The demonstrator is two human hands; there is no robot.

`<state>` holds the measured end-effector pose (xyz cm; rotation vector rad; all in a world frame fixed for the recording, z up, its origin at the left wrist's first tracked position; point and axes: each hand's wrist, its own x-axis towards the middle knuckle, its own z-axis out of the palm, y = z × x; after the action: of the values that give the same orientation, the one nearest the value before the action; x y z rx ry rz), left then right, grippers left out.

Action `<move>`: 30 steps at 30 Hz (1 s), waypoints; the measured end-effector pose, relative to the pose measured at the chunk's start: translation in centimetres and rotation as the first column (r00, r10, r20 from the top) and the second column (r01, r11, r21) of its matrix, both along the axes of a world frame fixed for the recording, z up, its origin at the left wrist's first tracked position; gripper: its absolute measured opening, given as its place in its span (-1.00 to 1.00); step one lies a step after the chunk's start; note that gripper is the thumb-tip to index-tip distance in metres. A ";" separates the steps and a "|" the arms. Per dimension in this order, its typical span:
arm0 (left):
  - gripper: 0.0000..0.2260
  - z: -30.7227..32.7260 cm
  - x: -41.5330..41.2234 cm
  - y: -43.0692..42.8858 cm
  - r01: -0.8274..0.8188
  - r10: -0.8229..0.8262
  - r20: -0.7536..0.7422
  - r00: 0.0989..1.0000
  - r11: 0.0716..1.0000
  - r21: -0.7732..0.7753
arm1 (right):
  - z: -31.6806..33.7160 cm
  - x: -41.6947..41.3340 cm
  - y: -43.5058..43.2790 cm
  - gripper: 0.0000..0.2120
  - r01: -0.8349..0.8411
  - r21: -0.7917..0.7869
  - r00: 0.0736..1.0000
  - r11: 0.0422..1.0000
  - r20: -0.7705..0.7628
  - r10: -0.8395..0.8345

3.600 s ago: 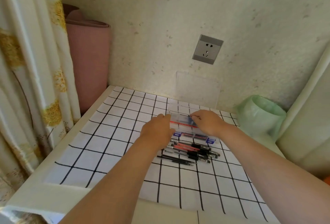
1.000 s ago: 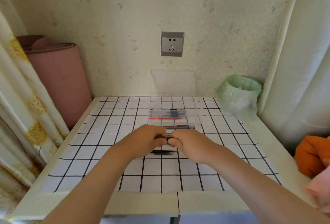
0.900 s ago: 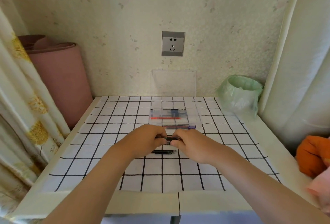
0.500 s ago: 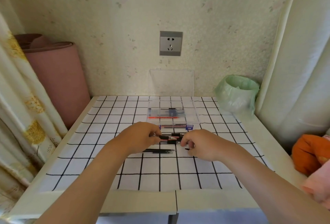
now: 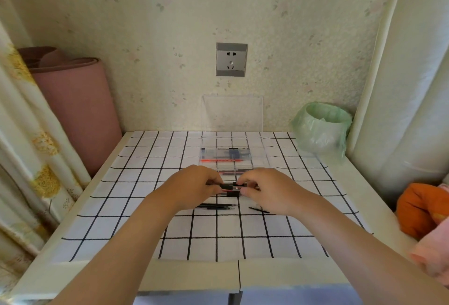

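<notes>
Both hands meet over the middle of the counter (image 5: 359,190): the left hand (image 5: 194,188) and the right hand (image 5: 269,190) each pinch one end of a black pen (image 5: 229,186), fingers curled close around it. The clear box (image 5: 233,156) with pens already in it sits just beyond at 12 o'clock. Loose refills (image 5: 216,205) lie at 6 o'clock on the checked cloth (image 5: 145,231), with a small dark piece (image 5: 258,210) at 5 o'clock. Pressing or pulling the pen's halves off-axis could make a part slip free and roll, and a dropping wrist could scatter the refills
</notes>
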<state>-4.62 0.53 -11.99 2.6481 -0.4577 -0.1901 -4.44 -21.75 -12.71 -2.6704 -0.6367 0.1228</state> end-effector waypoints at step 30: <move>-0.83 1.0 0.0 1.2 -0.013 0.013 0.001 1.000 1.000 0.004 | 0.6 0.4 3.1 -0.66 0.035 -0.022 0.993 0.999 0.113 -0.032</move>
<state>-4.58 1.77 -11.00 2.6545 -0.4409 -0.1863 -4.09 -18.67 -12.09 -2.7249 -0.6282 -0.0296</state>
